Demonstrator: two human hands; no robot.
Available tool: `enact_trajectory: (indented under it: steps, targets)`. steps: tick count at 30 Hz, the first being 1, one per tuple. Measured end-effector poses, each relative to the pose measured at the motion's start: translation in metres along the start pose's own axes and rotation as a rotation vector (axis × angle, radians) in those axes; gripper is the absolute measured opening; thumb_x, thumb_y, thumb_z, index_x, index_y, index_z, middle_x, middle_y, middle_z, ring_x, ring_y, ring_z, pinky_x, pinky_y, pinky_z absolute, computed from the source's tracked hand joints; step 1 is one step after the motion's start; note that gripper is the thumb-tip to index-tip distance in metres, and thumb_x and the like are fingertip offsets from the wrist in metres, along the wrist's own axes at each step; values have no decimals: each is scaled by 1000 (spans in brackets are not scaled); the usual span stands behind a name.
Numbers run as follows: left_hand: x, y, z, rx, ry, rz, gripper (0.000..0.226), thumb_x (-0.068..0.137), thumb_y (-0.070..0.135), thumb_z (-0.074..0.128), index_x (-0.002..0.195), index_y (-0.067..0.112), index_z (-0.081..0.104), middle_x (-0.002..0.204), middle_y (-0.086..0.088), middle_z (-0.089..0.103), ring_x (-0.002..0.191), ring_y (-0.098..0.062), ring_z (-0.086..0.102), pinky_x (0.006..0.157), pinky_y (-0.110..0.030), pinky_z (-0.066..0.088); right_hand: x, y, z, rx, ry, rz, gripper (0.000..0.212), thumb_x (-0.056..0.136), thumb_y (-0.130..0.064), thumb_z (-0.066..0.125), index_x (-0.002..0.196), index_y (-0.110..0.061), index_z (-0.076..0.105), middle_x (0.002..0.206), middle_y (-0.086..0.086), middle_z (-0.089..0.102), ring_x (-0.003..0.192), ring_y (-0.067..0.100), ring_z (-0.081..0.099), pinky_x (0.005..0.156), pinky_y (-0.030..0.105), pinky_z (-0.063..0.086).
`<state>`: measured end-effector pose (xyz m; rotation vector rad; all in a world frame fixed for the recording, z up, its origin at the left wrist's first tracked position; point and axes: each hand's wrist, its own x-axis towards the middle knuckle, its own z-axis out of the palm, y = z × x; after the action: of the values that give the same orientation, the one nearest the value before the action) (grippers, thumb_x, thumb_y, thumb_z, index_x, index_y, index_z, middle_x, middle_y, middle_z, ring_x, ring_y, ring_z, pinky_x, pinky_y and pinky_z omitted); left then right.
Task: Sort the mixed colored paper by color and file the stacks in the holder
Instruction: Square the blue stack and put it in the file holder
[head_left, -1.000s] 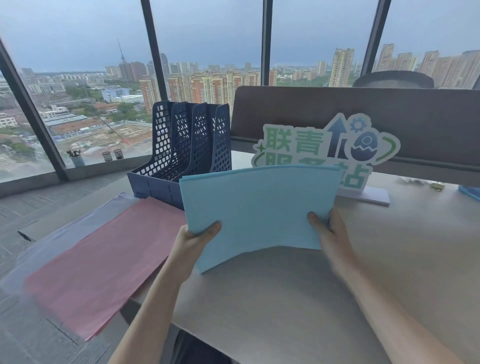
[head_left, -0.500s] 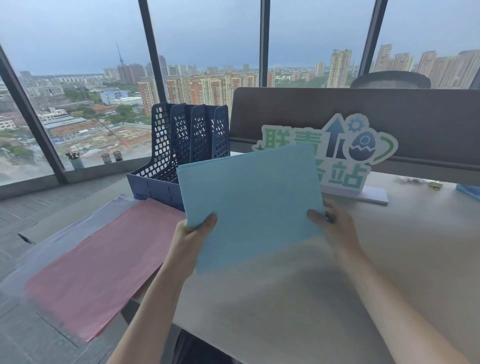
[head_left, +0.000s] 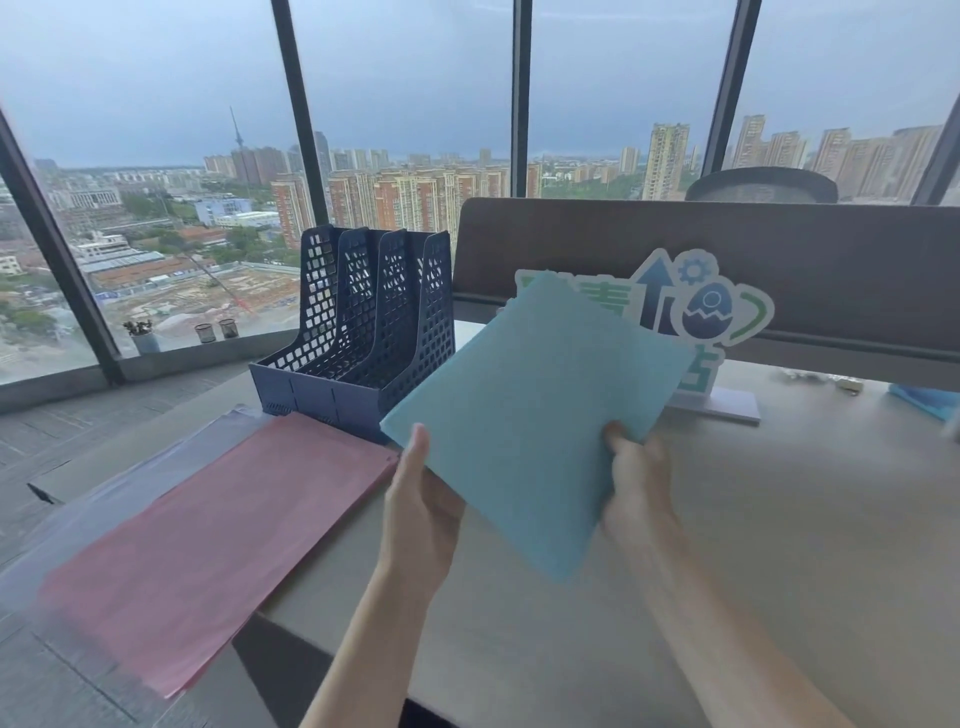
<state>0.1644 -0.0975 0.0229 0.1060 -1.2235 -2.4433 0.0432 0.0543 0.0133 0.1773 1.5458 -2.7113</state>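
Dark blue perforated plastic file holder (head_left: 363, 332) centre-left, slots hold nothing visible. Left hand (head_left: 421, 506) and right hand (head_left: 636, 493) pinch tilted light blue paper stack (head_left: 535, 415). Pink paper stack (head_left: 208, 530) lower left.

The blue paper stack (head_left: 530, 426) hides both hands' fingers and part of the sign (head_left: 701, 306).

Soft grey daylight comes through the windows (head_left: 395, 104) behind my bench (head_left: 779, 519), dim and even, with no hard shadows or glare. My right hand (head_left: 631, 483) smears with motion blur; window frames bow outward toward the edges
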Motion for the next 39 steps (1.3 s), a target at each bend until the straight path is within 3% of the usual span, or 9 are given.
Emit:
enact_trajectory:
  steps: [4,8,12,16,19,22,26,35,39]
  targets:
    - [20,52,-17,132,-106,-130,74,88,68,37,123,10,67,112,-13,70,91,-26,68,75,-37,48,11,-14,-14,-161,-43,-11,17,95,-8,60,106,-19,67,106,7,76,97,32,73,85,53,59]
    - [23,56,-8,414,-247,-351,37,91,40,55,111,13,71,106,-9,74,88,-25,72,74,-36,58,6,-15,-17,-284,-171,-139,25,97,-9,58,116,-22,67,109,-1,76,102,27,72,94,55,55]
    - [21,33,-13,529,-216,-240,26,91,12,64,117,7,67,114,-16,72,96,-29,71,81,-41,59,-9,-18,-19,-427,-221,-391,33,94,-20,54,125,-27,61,120,-11,71,113,13,66,103,50,50]
    - [19,9,-16,583,-60,-9,26,88,20,71,111,7,70,109,-13,74,101,-33,71,91,-53,55,-22,-20,-21,-492,-271,-606,29,100,-24,51,127,-32,54,123,-18,66,117,6,61,103,43,48]
    - [20,3,-15,598,8,112,23,88,26,66,105,12,72,103,-7,76,93,-25,72,85,-47,56,-32,-22,-17,-444,-321,-665,30,105,-14,50,128,-32,52,125,-17,66,119,8,61,102,36,48]
    - [16,-7,-22,591,56,101,11,94,16,67,103,11,72,101,-6,76,93,-24,72,82,-43,57,-37,-16,-18,-433,-345,-642,29,104,-12,51,125,-33,54,122,-20,67,117,5,63,97,26,49]
    - [8,-23,-28,586,125,-34,11,89,15,72,100,17,74,97,1,78,96,-23,73,85,-41,56,-36,7,-25,-491,-360,-512,23,104,-22,53,127,-22,57,121,-9,70,114,10,66,99,45,52]
    - [3,-25,-37,540,103,-6,13,90,6,68,100,13,74,101,-3,77,95,-18,72,84,-34,58,-30,19,-27,-490,-358,-444,23,104,-19,51,125,-27,54,114,-24,69,109,-3,64,89,22,50]
    - [6,-15,-42,658,8,-18,24,84,29,77,98,10,75,97,4,74,89,-16,67,82,-35,51,-18,14,-24,-482,-341,-428,28,104,-15,52,129,-28,56,121,-17,69,115,3,64,93,26,50]
